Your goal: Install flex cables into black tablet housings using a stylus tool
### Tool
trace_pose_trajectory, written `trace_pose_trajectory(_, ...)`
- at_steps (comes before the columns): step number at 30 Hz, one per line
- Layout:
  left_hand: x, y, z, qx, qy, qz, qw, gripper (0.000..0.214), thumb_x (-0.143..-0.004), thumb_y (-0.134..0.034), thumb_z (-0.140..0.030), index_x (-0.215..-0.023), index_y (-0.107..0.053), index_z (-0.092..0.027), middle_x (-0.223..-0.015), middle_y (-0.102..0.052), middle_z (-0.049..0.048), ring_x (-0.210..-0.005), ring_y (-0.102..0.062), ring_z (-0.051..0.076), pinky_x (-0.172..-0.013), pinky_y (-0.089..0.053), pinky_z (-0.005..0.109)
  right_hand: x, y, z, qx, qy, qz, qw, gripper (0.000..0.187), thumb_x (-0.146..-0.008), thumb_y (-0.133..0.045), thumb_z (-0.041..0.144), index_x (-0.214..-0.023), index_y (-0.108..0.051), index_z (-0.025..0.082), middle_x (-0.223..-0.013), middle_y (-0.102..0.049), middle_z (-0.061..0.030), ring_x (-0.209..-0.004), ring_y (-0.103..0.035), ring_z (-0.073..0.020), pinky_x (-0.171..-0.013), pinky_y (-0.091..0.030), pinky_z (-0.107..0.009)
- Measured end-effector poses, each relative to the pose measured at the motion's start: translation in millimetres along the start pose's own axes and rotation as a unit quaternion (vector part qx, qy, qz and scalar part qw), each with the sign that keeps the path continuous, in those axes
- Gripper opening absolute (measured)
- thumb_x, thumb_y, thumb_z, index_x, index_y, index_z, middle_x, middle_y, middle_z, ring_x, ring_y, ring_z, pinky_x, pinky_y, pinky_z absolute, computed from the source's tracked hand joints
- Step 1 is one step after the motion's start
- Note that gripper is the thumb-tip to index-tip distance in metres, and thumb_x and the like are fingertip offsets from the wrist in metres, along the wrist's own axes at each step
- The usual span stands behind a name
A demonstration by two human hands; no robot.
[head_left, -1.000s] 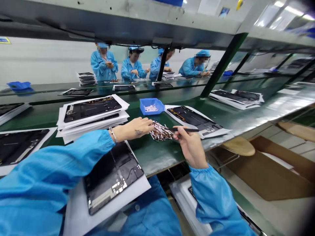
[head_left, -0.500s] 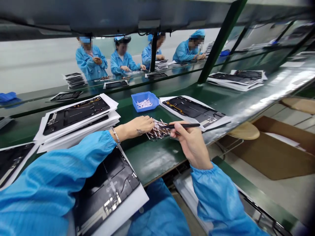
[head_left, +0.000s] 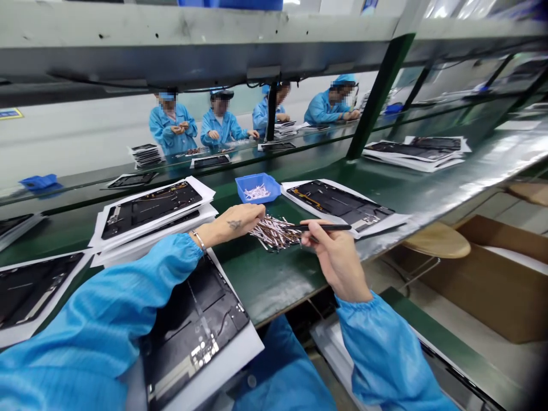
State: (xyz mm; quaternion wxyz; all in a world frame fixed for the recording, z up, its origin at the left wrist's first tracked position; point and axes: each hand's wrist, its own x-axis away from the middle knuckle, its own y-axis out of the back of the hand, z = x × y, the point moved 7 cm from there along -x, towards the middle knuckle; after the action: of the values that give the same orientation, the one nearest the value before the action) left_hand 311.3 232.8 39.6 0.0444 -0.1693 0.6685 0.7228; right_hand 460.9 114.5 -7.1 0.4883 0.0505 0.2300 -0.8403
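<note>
The left hand (head_left: 233,224) lies palm down with its fingers bunched narrow, their tips at the edge of a loose pile of thin white-and-brown strips (head_left: 274,233); whether they pinch any strips I cannot tell, since the curl of the hand hides the tips. The pile sits on the green bench top (head_left: 274,285), directly between the two hands, with most of its strips lying roughly one way; that lay favours a light touch, because a hard press would tangle them. The right hand (head_left: 338,260) has its thumb and forefinger closed on a slim black tool (head_left: 325,227), too thin to tell as a stylus or shut tweezers; it is held level like a pen, its tip at 9 o'clock from the hand and reaching over the pile. That low, shallow hold gives good control of the tip; a blue plastic tray (head_left: 257,188) at 12 o'clock from the pile holds a small heap of white strips; a black tablet back panel (head_left: 338,205) on white sheets lies at 2 o'clock, a stack of similar panels (head_left: 149,208) at 10 o'clock, and another panel (head_left: 192,331) at 7 o'clock under the left forearm; a round wooden stool (head_left: 436,240) stands off the bench at 3 o'clock; four co-workers (head_left: 222,123) in blue smocks and caps work across the line at 12 o'clock.
</note>
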Motion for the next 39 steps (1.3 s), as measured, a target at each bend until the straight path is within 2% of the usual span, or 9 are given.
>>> trace_pose_trajectory(8,-11.4,2.2,1.9,0.051,0.020,-0.016,0.998,0.014,-0.093,-0.048,-0.011,-0.091,-0.061,-0.017,-0.092,-0.068,0.0028,-0.083,-0.062,0.014,-0.075,-0.045,0.023,0.0,-0.2,0.4,0.010,0.013,-0.001,1.000,0.030,-0.077,-0.079,0.045,-0.087,-0.073,0.018,-0.066,-0.060,0.0001,-0.061,-0.055,-0.0140,-0.059,-0.048,-0.028)
trace_pose_trajectory(18,-16.7,4.6,-2.4,-0.020,0.031,0.020,0.999,0.023,-0.097,-0.044,-0.015,-0.095,-0.068,-0.017,-0.092,-0.067,0.0036,-0.085,-0.061,0.015,-0.072,-0.044,0.023,-1.3,0.5,3.4,-0.011,0.023,-0.015,1.000,0.031,-0.074,-0.080,0.047,-0.084,-0.074,0.018,-0.064,-0.061,-0.0002,-0.059,-0.055,-0.0138,-0.056,-0.047,-0.028)
trace_pose_trajectory(21,-14.5,16.6,-2.7,-0.062,0.033,0.013,0.997,0.026,-0.098,-0.044,-0.014,-0.096,-0.069,-0.018,-0.095,-0.066,0.0049,-0.090,-0.059,0.018,-0.075,-0.044,0.026,-2.4,1.5,1.4,-0.010,0.026,-0.016,0.999,0.032,-0.075,-0.079,0.048,-0.085,-0.074,0.018,-0.066,-0.061,-0.0005,-0.062,-0.056,-0.0146,-0.059,-0.048,-0.028)
trace_pose_trajectory(25,-0.2,50.1,-5.7,-0.127,0.047,-0.022,0.991,0.028,-0.100,-0.041,-0.017,-0.100,-0.069,-0.017,-0.097,-0.066,0.0082,-0.090,-0.054,0.022,-0.080,-0.043,0.033,-3.5,3.6,-1.2,-0.007,0.040,-0.027,0.999,0.033,-0.076,-0.077,0.052,-0.085,-0.072,0.020,-0.079,-0.065,-0.0026,-0.074,-0.060,-0.0171,-0.070,-0.051,-0.032)
trace_pose_trajectory(27,8.8,65.3,-7.1,-0.154,0.057,-0.038,0.986,0.031,-0.100,-0.037,-0.014,-0.105,-0.068,-0.016,-0.101,-0.066,0.0103,-0.091,-0.054,0.023,-0.079,-0.043,0.035,-3.4,1.0,-1.8,-0.013,0.045,-0.012,0.999,0.033,-0.080,-0.073,0.053,-0.085,-0.071,0.020,-0.087,-0.067,-0.0038,-0.082,-0.062,-0.0188,-0.078,-0.052,-0.033)
trace_pose_trajectory(29,14.1,71.2,-8.4,-0.170,0.061,-0.043,0.983,0.033,-0.099,-0.035,-0.009,-0.108,-0.066,-0.015,-0.104,-0.066,0.0116,-0.091,-0.056,0.023,-0.077,-0.044,0.034,-2.5,-3.3,-1.5,-0.016,0.047,0.009,0.999,0.034,-0.083,-0.070,0.054,-0.086,-0.070,0.020,-0.089,-0.068,-0.0047,-0.088,-0.063,-0.0202,-0.084,-0.051,-0.036)
trace_pose_trajectory(32,9.7,59.3,-10.9,-0.165,0.044,-0.032,0.985,0.029,-0.096,-0.040,-0.007,-0.105,-0.066,-0.015,-0.102,-0.068,0.0112,-0.087,-0.061,0.021,-0.074,-0.048,0.032,0.0,-8.4,1.5,-0.007,0.047,0.024,0.999,0.036,-0.083,-0.070,0.055,-0.087,-0.069,0.019,-0.079,-0.067,-0.0033,-0.083,-0.062,-0.0194,-0.083,-0.049,-0.035)
trace_pose_trajectory(35,-6.2,38.2,-16.0,-0.137,0.012,-0.041,0.990,0.023,-0.094,-0.046,-0.006,-0.101,-0.065,-0.015,-0.116,-0.068,0.0106,-0.099,-0.065,0.020,-0.082,-0.052,0.030,3.1,-11.8,6.9,-0.005,0.047,0.031,0.998,0.036,-0.081,-0.072,0.053,-0.088,-0.068,0.018,-0.068,-0.060,0.0003,-0.067,-0.056,-0.0148,-0.067,-0.047,-0.029)
trace_pose_trajectory(39,-22.6,31.0,-29.8,-0.087,-0.020,-0.113,0.990,0.027,-0.095,-0.042,-0.004,-0.109,-0.064,-0.014,-0.134,-0.060,0.0124,-0.123,-0.058,0.020,-0.100,-0.050,0.033,5.6,-13.2,13.6,-0.023,0.034,0.033,0.999,0.037,-0.077,-0.076,0.050,-0.090,-0.067,0.017,-0.064,-0.048,0.0044,-0.050,-0.037,-0.0078,-0.046,-0.028,-0.024)
